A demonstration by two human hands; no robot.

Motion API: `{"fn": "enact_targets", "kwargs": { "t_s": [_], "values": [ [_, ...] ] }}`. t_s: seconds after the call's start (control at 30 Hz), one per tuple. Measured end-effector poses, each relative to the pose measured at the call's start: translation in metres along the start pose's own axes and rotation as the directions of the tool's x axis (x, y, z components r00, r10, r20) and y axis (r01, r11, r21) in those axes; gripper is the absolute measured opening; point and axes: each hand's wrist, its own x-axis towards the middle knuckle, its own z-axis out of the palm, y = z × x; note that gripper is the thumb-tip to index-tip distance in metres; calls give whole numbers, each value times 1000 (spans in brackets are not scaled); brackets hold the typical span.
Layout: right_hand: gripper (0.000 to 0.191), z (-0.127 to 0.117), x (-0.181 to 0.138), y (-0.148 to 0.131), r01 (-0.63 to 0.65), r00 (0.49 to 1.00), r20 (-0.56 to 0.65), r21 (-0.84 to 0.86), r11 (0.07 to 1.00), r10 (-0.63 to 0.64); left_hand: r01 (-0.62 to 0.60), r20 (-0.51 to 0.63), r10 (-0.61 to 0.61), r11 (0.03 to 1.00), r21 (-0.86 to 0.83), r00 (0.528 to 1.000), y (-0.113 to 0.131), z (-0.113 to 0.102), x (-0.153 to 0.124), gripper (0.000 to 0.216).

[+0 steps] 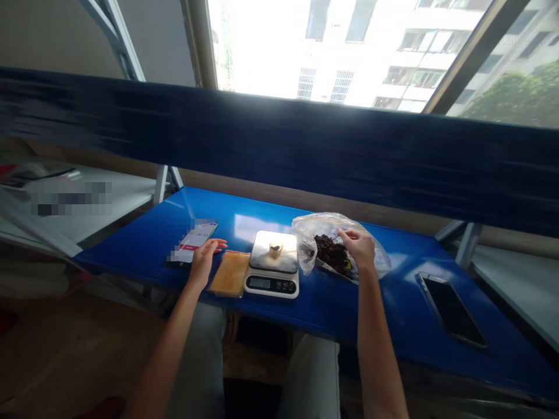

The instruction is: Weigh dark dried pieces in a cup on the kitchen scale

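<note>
A white kitchen scale with a lit display stands on the blue table. On its metal plate sits a small tan paper pouch with dark bits in its mouth. Left of the scale lies a stack of flat tan packets in clear plastic. My left hand is beside that stack, fingers stretched out and holding nothing. Right of the scale, a clear plastic bag lies spread open around dark, dried crumbly pieces. Over the bag, my right hand has its fingers pinched together; what they hold is too small to make out.
A phone with a lit screen lies by my left hand. Another phone, its screen dark, rests at the right of the blue table. A dark blue shelf beam crosses ahead, with white shelves on both sides.
</note>
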Motion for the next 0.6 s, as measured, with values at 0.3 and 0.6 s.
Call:
{"fn": "enact_targets", "kwargs": {
  "t_s": [0.3, 0.6],
  "values": [
    [30, 2, -1, 21, 34, 990, 142, -135, 990, -15, -4, -13, 4, 1000, -11, 1000, 0, 0, 0, 29],
    [32, 6, 6, 35, 89, 971, 236, -159, 983, -50, -25, -9, 25, 1000, -4, 1000, 0, 1, -3, 29]
  ]
}}
